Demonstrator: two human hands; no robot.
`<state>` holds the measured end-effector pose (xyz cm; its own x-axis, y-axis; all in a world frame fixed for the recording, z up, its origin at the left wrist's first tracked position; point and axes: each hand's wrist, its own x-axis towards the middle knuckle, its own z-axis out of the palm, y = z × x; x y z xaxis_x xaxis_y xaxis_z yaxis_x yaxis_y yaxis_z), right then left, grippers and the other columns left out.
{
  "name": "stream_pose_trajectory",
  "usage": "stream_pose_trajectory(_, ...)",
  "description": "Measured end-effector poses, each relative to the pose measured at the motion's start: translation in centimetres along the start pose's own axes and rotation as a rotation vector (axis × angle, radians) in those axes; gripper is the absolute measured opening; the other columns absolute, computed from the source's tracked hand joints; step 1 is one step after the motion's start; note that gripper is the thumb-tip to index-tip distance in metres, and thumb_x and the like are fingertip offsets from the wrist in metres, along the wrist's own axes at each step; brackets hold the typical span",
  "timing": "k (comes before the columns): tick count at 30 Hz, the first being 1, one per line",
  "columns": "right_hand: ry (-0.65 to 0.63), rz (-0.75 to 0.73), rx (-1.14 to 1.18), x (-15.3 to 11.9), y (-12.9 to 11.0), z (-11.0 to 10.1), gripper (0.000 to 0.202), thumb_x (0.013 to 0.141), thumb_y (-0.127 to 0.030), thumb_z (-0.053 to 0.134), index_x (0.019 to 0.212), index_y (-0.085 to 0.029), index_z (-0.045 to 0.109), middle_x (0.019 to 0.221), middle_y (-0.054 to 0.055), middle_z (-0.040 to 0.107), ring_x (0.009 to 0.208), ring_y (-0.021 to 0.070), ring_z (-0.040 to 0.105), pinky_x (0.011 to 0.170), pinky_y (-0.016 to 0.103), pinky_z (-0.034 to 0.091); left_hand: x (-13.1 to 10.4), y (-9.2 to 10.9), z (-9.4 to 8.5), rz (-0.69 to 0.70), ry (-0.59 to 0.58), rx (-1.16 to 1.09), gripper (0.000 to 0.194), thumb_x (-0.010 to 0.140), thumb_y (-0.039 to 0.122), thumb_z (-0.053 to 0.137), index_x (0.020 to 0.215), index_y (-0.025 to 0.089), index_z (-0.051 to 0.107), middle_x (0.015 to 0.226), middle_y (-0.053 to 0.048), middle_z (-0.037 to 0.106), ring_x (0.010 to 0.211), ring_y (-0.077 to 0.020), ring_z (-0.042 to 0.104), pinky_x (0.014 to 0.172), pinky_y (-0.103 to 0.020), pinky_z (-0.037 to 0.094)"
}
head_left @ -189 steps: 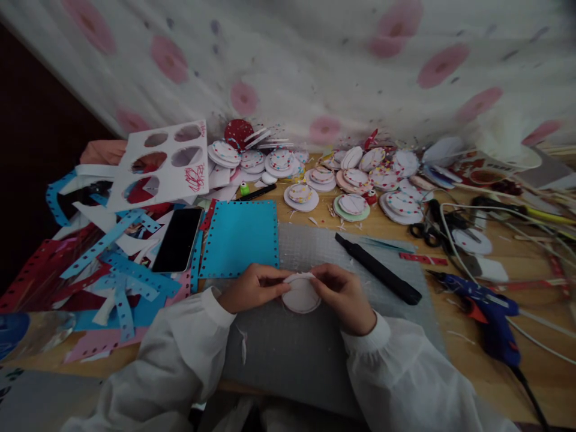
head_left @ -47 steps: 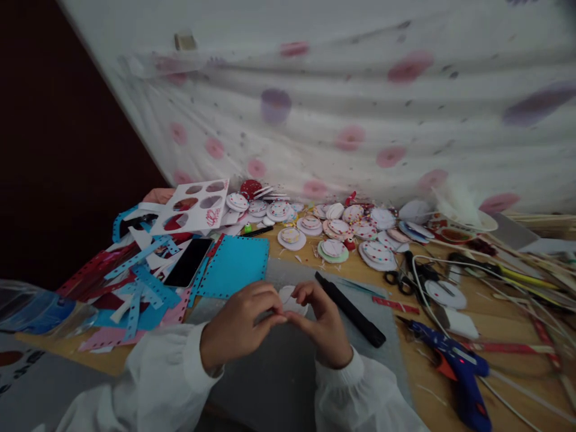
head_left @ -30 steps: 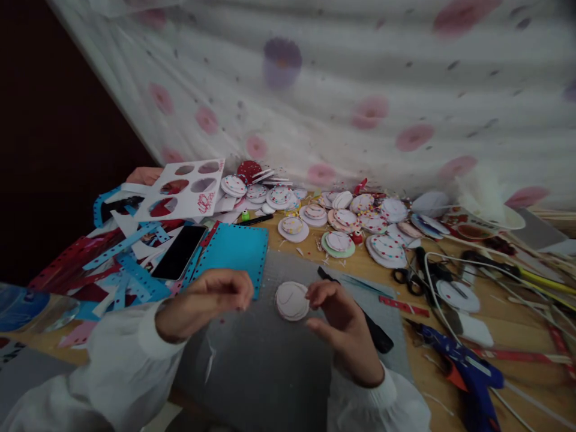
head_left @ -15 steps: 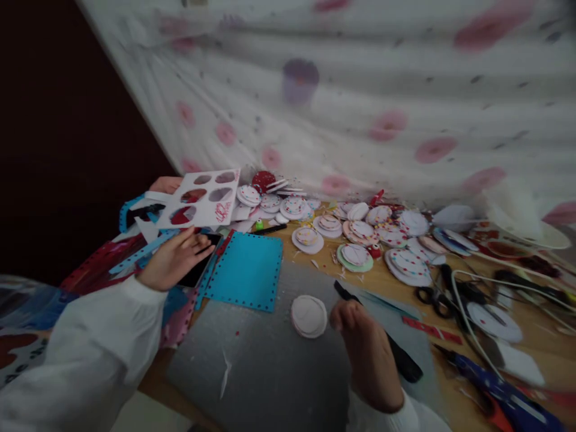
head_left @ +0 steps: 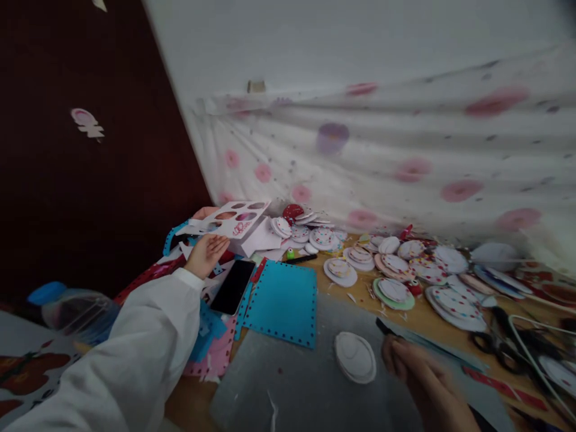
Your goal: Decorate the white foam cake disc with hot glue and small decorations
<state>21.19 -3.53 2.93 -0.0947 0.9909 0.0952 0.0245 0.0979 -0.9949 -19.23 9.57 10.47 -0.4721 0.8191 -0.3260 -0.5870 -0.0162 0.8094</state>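
Far left, a clear bottle (head_left: 74,309) with a blue cap lies at the table edge, beside the white sleeve (head_left: 135,354) running up from the bottom corner. At the end of that sleeve, the left hand (head_left: 206,253) is out over the paper pile, fingers spread and apart, touching the underside edge of the white sheet (head_left: 234,219) with round holes cut in it; nothing is clamped in it. Just below the hand, a black phone (head_left: 233,287) lies face up on blue and pink punched strips (head_left: 211,342). Next along, a blue punched sheet (head_left: 283,303) lies flat, its near corner over the grey mat (head_left: 292,390). On that mat sits the white disc (head_left: 355,357), alone, touched by neither hand. Just right of it, the right hand (head_left: 427,384) hangs low, blurred, fingers curled loosely together, holding nothing I can make out. Behind, decorated discs (head_left: 391,270) crowd the wooden table (head_left: 418,309) against the flowered cloth (head_left: 405,162). Far right, black scissors (head_left: 495,339) and cables.
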Motion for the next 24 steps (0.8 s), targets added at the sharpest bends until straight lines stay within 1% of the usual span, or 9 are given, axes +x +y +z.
stream_pose_trajectory(2, -0.168, -0.049, -0.149, 0.9, -2.8, 1.0, 0.038, 0.089, -0.044, 0.045, 0.060, -0.020, 0.049, 0.064, 0.002, 0.053, 0.063, 0.0159, 0.050, 0.058, 0.027, 0.040, 0.3, 0.9, 0.3, 0.054, 0.016, -0.042, 0.013, 0.081, 0.005, 0.045, 0.078, 0.014, 0.054, 0.081, -0.008, 0.062, 0.081, -0.0153, 0.065, 0.077, -0.026, 0.056)
stream_pose_trajectory(5, -0.436, -0.153, -0.362, 3.6, -6.7, 3.7, 0.027, 0.088, -0.039, 0.047, 0.071, -0.020, 0.056, 0.072, 0.002, 0.058, 0.066, 0.0161, 0.054, 0.060, 0.027, 0.043, 0.9, 1.4, 1.0, 0.127, 0.046, -0.103, 0.014, 0.080, 0.004, 0.046, 0.079, 0.015, 0.054, 0.078, -0.005, 0.059, 0.081, -0.0131, 0.063, 0.082, -0.024, 0.053)
stream_pose_trajectory(8, -0.563, -0.281, -0.535, 8.1, -8.3, 7.6, 0.015, 0.087, -0.029, 0.048, 0.092, -0.021, 0.060, 0.087, 0.004, 0.062, 0.071, 0.0143, 0.058, 0.064, 0.026, 0.046, 1.3, 1.5, 1.9, 0.172, 0.073, -0.150, 0.014, 0.080, 0.005, 0.046, 0.076, 0.017, 0.053, 0.074, -0.003, 0.055, 0.081, -0.0111, 0.061, 0.085, -0.022, 0.050)
stream_pose_trajectory(10, -0.598, -0.358, -0.668, 11.7, -8.0, 10.7, 0.022, 0.083, -0.018, 0.049, 0.103, -0.019, 0.059, 0.094, 0.005, 0.064, 0.073, 0.0133, 0.060, 0.065, 0.025, 0.048, 1.4, 1.6, 2.4, 0.187, 0.076, -0.167, 0.015, 0.080, 0.006, 0.047, 0.074, 0.018, 0.052, 0.073, -0.002, 0.054, 0.083, -0.0105, 0.059, 0.086, -0.022, 0.048)
stream_pose_trajectory(12, -0.582, -0.437, -0.883, 15.2, -7.1, 14.1, 0.026, 0.081, -0.013, 0.052, 0.105, -0.016, 0.060, 0.100, 0.007, 0.066, 0.079, 0.0140, 0.062, 0.074, 0.026, 0.049, 1.3, 1.8, 2.8, 0.196, 0.069, -0.177, 0.015, 0.080, 0.006, 0.048, 0.072, 0.019, 0.050, 0.073, -0.001, 0.054, 0.084, -0.0101, 0.059, 0.087, -0.021, 0.047)
stream_pose_trajectory(16, -0.549, -0.498, -0.972, 20.3, -5.0, 21.1, 0.036, 0.080, -0.011, 0.056, 0.116, -0.012, 0.055, 0.121, 0.013, 0.058, 0.106, 0.0194, 0.057, 0.091, 0.032, 0.045, 0.8, 2.2, 3.5, 0.191, 0.062, -0.189, 0.017, 0.081, 0.008, 0.045, 0.067, 0.018, 0.046, 0.076, -0.001, 0.052, 0.085, -0.0096, 0.057, 0.088, -0.021, 0.046)
stream_pose_trajectory(18, -0.528, -0.520, -1.010, 21.6, -4.0, 24.2, 0.036, 0.085, -0.018, 0.056, 0.120, -0.014, 0.052, 0.125, 0.013, 0.054, 0.110, 0.0206, 0.054, 0.092, 0.035, 0.046, 0.6, 2.5, 3.6, 0.185, 0.062, -0.194, 0.019, 0.082, 0.009, 0.044, 0.066, 0.018, 0.044, 0.076, -0.002, 0.051, 0.083, -0.0097, 0.057, 0.088, -0.022, 0.045)
stream_pose_trajectory(20, -0.517, -0.518, -1.056, 22.2, -3.0, 26.4, 0.032, 0.089, -0.030, 0.054, 0.118, -0.016, 0.053, 0.120, 0.009, 0.056, 0.102, 0.0206, 0.058, 0.085, 0.041, 0.050, 0.5, 2.6, 3.7, 0.187, 0.060, -0.200, 0.019, 0.081, 0.010, 0.044, 0.065, 0.019, 0.042, 0.075, -0.001, 0.050, 0.082, -0.0098, 0.057, 0.087, -0.023, 0.046)
stream_pose_trajectory(24, -0.507, -0.475, -1.142, 22.8, -1.3, 28.2, 0.032, 0.089, -0.032, 0.054, 0.117, -0.017, 0.054, 0.118, 0.008, 0.056, 0.099, 0.0205, 0.059, 0.083, 0.041, 0.051, 0.3, 2.7, 3.7, 0.213, 0.051, -0.203, 0.017, 0.077, 0.011, 0.046, 0.063, 0.018, 0.041, 0.072, 0.000, 0.048, 0.078, -0.0100, 0.056, 0.085, -0.024, 0.047)
